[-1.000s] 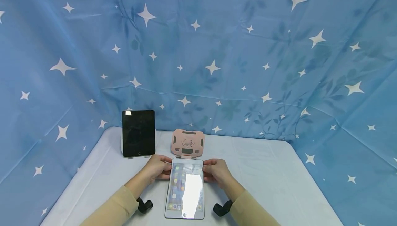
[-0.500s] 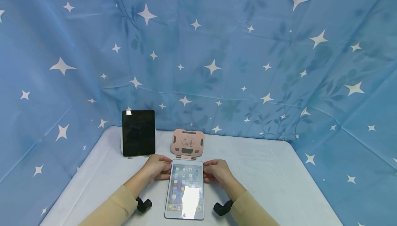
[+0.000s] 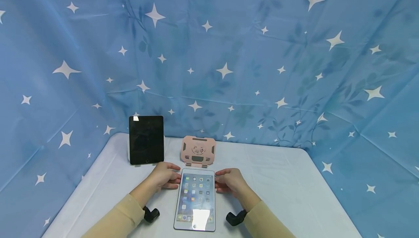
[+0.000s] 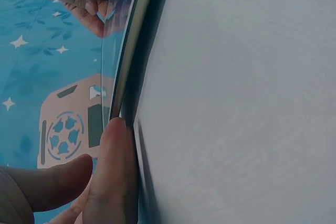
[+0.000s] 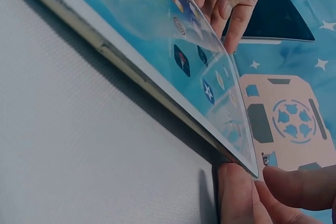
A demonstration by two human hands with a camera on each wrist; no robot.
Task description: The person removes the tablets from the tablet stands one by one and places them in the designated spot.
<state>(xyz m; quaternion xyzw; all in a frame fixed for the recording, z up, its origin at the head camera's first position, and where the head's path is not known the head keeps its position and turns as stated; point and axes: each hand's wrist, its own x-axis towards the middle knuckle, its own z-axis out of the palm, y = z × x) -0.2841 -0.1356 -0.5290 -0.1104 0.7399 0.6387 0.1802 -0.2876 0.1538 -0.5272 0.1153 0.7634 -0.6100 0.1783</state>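
A white tablet [image 3: 195,203] with a lit screen of app icons lies at the front of the table, its long sides running toward me. My left hand [image 3: 163,176] is beside the upper left edge, thumb off the screen; in the left wrist view a fingertip [image 4: 113,135] is right at the tablet's side. At the upper right corner is my right hand [image 3: 230,180], with a finger [image 5: 234,182] against the edge and the thumb apart from it. Just behind the tablet stands a pink tablet stand [image 3: 198,150] with a football-shaped cutout.
A black tablet [image 3: 146,140] with a dark screen leans upright on a stand at the back left. White cloth covers the table [image 3: 278,187]. Behind it hangs a blue curtain [image 3: 255,67] with white stars.
Both hands have loosened from the tablet's upper edges: the thumbs have come off it and the left hand has drawn slightly left. The tablet has stayed in place; its screen glare has shrunk.
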